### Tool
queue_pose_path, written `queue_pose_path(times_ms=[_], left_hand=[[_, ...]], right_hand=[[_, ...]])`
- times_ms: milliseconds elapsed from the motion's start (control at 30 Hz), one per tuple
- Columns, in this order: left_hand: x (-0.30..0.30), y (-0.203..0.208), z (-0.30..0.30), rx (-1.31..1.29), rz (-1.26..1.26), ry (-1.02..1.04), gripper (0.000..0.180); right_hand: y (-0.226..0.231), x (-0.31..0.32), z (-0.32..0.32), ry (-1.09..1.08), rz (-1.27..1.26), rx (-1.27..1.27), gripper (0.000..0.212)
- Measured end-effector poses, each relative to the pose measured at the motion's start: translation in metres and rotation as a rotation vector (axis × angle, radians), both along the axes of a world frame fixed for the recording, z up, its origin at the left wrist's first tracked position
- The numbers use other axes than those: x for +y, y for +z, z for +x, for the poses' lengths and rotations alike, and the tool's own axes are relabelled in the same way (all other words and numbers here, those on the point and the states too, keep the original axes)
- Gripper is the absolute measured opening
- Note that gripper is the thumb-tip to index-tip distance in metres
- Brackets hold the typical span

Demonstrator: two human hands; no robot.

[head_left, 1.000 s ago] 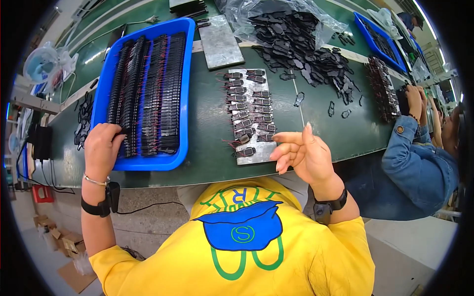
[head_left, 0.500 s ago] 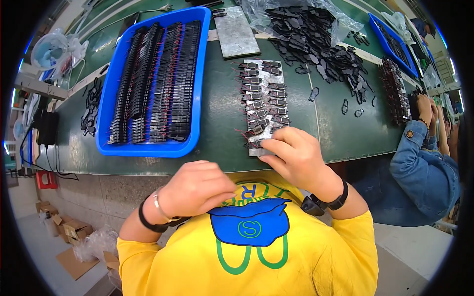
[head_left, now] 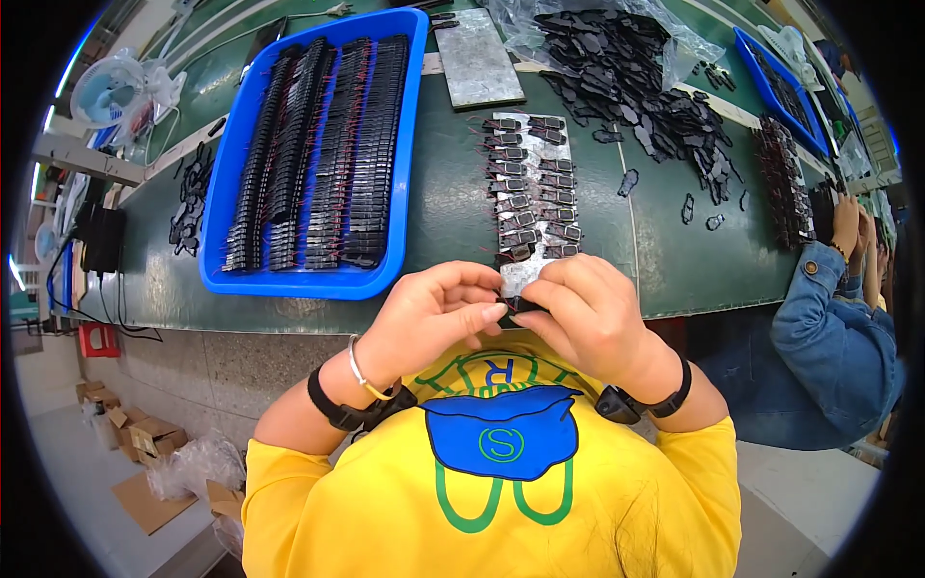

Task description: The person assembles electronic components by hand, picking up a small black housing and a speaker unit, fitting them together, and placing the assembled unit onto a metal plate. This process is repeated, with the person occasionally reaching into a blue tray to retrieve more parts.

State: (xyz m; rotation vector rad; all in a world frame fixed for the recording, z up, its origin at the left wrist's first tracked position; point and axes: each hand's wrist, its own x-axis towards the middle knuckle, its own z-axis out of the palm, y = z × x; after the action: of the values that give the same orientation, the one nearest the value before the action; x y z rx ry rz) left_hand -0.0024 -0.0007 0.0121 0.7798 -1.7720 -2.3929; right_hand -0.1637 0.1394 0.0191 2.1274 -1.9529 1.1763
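My right hand [head_left: 590, 313] pinches a small black part [head_left: 521, 304] with thin wires at the near end of a silver metal plate [head_left: 520, 276]. My left hand [head_left: 436, 313] is close beside it, fingers curved and apart, its thumb tip next to the part. Whether the thumb touches it I cannot tell. Two columns of small black modules [head_left: 513, 184] with red wires lie along the plate, which sits on the green table [head_left: 448, 202] in front of me. The near end of the plate is partly hidden by my fingers.
A blue tray [head_left: 412, 159] packed with rows of black modules stands left. Beyond the plate lie a bare metal plate [head_left: 479, 60] and a heap of flat black pieces [head_left: 617, 72]. On the right, a co-worker's denim sleeve [head_left: 809, 299] reaches toward another loaded plate [head_left: 785, 183].
My left hand has moved right and forward, up to the small black part. My right hand has drawn that part off the plate's near end toward me.
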Motion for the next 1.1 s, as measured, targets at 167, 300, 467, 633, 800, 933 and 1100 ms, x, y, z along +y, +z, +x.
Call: queue_pose_path(times_ms=[167,300,467,633,800,933,1100], left_hand=[[-0.001,-0.01,-0.005,0.055,0.08,-0.034,0.017],[0.001,-0.007,-0.008,0.043,0.05,-0.046,0.014],[0.009,-0.005,-0.011,0.114,-0.219,0.022,0.011],[0.007,-0.002,-0.016,0.433,-1.074,0.013,0.016],[0.005,-0.002,-0.012,0.49,-1.088,-0.016,0.019],[0.002,-0.005,-0.009,0.471,-0.933,-0.032,0.018],[0.009,-0.012,-0.007,0.39,-0.498,0.044,0.015]], right_hand=[[-0.003,0.001,0.005,-0.006,-0.046,0.011,0.034],[-0.004,0.007,0.005,0.002,-0.024,0.03,0.036],[-0.003,0.011,0.002,-0.006,0.017,-0.049,0.037],[-0.008,0.012,0.001,-0.031,0.008,-0.154,0.035],[-0.008,0.014,-0.001,0.005,-0.022,-0.157,0.033],[-0.008,0.015,-0.003,0.021,-0.075,-0.162,0.032],[-0.008,0.016,-0.002,0.017,-0.129,-0.11,0.032]])
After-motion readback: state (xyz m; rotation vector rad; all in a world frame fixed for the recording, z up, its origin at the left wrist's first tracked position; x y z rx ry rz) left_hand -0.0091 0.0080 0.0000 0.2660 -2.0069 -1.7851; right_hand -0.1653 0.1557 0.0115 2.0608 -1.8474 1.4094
